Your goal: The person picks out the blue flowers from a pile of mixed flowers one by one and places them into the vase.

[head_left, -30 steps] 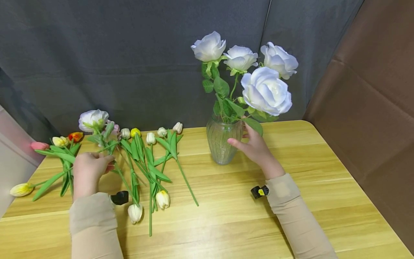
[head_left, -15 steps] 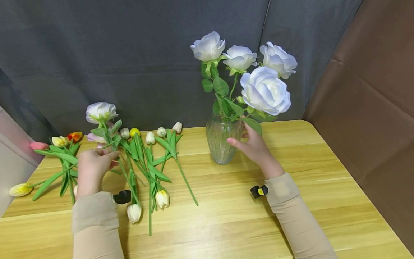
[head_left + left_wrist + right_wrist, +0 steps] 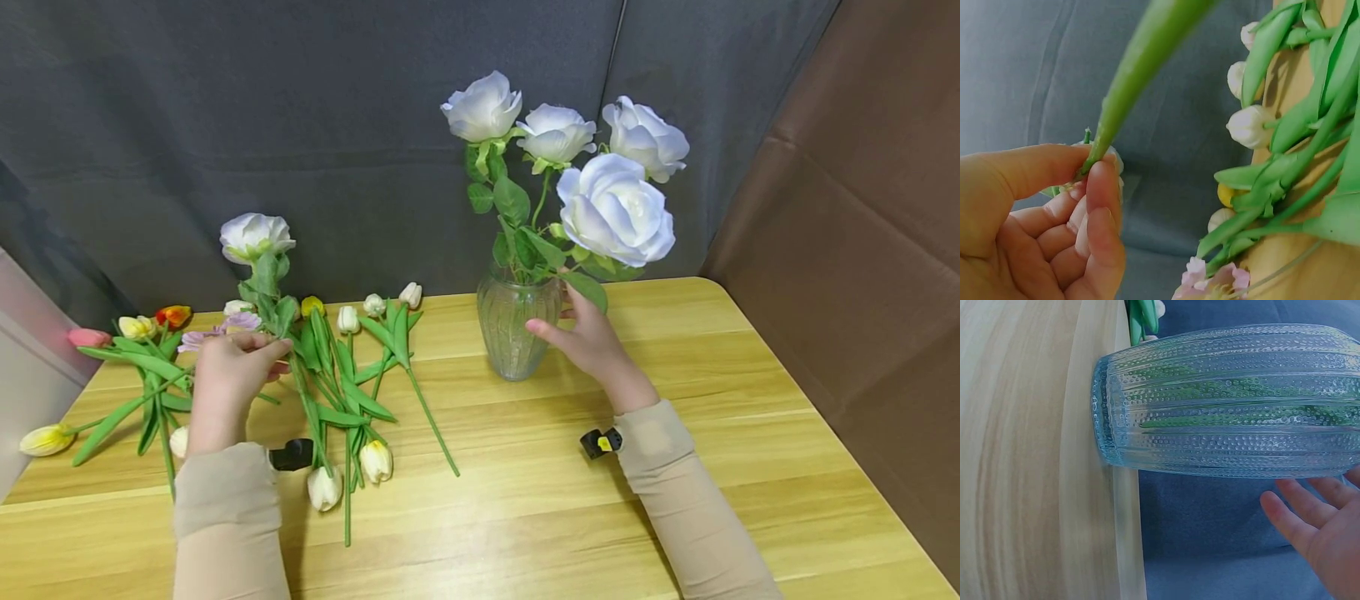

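Note:
In the head view my left hand (image 3: 234,379) pinches the green stem of a white rose (image 3: 257,237) between thumb and forefinger. The rose's bloom stands up above the tulips at the left. In the left wrist view the stem (image 3: 1141,69) runs up from the fingertips toward the camera, its bloom mostly behind the hand. My right hand (image 3: 588,342) rests at the right side of a ribbed clear glass vase (image 3: 517,329), thumb in front. Its fairly straight fingers (image 3: 1300,506) reach the glass in the right wrist view. Several white roses (image 3: 618,208) stand in the vase.
Several tulips (image 3: 348,321) lie crossed on the wooden table (image 3: 525,517), left of the vase. A lilac flower (image 3: 240,323) lies by the left hand. Yellow, orange and pink tulips (image 3: 92,337) lie farther left. A grey curtain (image 3: 337,150) hangs behind.
My left hand has moved right, and the white rose has risen and swung rightward and more upright. A white tulip at the front has shifted slightly. The right hand and vase stay nearly still.

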`<state>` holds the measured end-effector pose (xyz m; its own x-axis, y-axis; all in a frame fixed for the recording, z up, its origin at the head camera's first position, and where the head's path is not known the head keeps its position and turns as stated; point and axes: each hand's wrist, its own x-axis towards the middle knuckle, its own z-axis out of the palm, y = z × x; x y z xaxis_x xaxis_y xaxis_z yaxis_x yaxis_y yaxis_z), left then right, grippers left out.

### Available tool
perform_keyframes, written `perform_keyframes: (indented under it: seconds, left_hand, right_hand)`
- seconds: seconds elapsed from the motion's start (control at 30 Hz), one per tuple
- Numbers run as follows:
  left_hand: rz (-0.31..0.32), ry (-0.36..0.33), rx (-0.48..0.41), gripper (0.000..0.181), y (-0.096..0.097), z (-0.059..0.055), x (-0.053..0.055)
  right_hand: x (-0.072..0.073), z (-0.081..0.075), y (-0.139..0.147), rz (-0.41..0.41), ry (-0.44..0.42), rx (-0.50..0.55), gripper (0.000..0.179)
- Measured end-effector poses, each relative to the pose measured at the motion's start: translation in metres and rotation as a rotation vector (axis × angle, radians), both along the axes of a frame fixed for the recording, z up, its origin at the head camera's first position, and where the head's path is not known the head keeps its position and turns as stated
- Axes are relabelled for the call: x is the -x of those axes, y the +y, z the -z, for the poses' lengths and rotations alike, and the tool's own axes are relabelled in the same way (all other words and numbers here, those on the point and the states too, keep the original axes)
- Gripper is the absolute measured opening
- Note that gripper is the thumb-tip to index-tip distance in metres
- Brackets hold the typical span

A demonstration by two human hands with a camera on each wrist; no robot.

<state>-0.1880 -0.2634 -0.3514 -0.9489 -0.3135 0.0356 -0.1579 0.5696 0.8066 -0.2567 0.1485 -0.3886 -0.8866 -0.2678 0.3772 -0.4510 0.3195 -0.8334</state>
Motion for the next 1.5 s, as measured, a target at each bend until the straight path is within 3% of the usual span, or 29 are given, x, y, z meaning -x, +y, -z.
perform_keyframes:
  seconds: [0.2,0.33,0.47,0.63,0.77,0.97,1.2,1.5]
  left_hand:
    - [0.018,0.042,-0.027,0.041,0.008,-0.001,0.004]
    - [0.044,0.08,-0.117,0.041,0.014,-0.002,0.006]
    - [0.057,0.11,-0.267,0.036,0.02,-0.002,0.009]
    - [0.073,0.146,-0.511,0.015,0.028,-0.002,0.011]
    - [0.101,0.156,-0.64,0.007,0.034,-0.001,0.011]
    - [0.18,0.159,-0.65,0.006,0.041,0.0,0.011]
    - [0.2,0.114,-0.627,0.029,0.05,-0.002,0.01]
    - [0.27,0.103,-0.573,0.046,0.061,-0.008,0.009]
  right_hand:
    - [0.0,0.0,0.001,0.001,0.014,-0.006,0.076]
    - [0.0,0.0,0.0,0.002,0.019,-0.009,0.077]
    - [0.0,0.0,0.0,0.0,0.017,-0.009,0.078]
    - [0.001,0.0,0.0,0.002,0.014,-0.012,0.078]
    - [0.001,0.0,0.0,0.004,0.012,-0.015,0.078]
    - [0.001,0.0,0.001,0.003,0.014,-0.019,0.078]
    - [0.001,0.0,0.001,-0.001,0.015,-0.016,0.079]
    - [0.001,0.0,0.001,-0.002,0.016,-0.013,0.08]
